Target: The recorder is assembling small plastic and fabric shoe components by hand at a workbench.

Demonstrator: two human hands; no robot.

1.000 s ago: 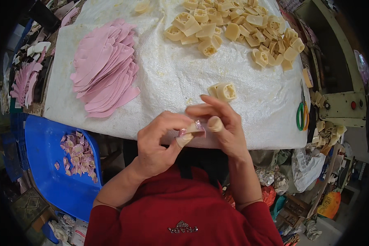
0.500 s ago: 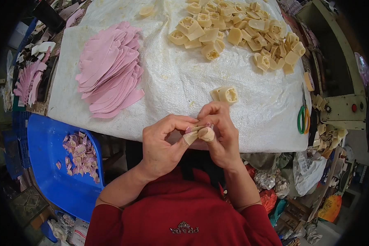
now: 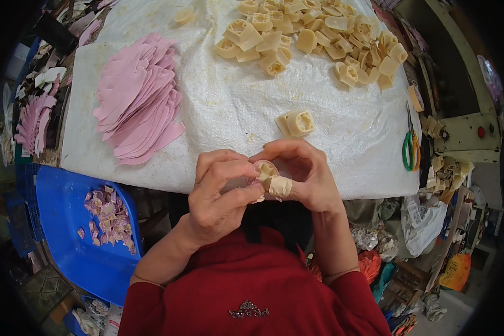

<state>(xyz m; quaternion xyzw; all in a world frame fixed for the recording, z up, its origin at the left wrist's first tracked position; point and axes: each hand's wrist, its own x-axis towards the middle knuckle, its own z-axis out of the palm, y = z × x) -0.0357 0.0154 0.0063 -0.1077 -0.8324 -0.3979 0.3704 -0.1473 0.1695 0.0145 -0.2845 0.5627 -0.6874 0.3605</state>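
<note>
Our left hand (image 3: 221, 193) and right hand (image 3: 302, 173) pinch a small cream plastic piece (image 3: 265, 169) over the white woven sack (image 3: 229, 112), beside stacked pink cutouts (image 3: 137, 106).

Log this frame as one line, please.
left hand + right hand: pinching small cream block | spare block on white sack | pink sheets left

The hands (image 3: 263, 185) mostly hide the small cream piece (image 3: 266, 169).

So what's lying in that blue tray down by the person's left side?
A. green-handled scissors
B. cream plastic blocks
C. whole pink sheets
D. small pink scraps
D: the blue tray holds a little heap of small pink scraps; the scissors, cream blocks and pink sheets all lie up on the white cloth.
</note>
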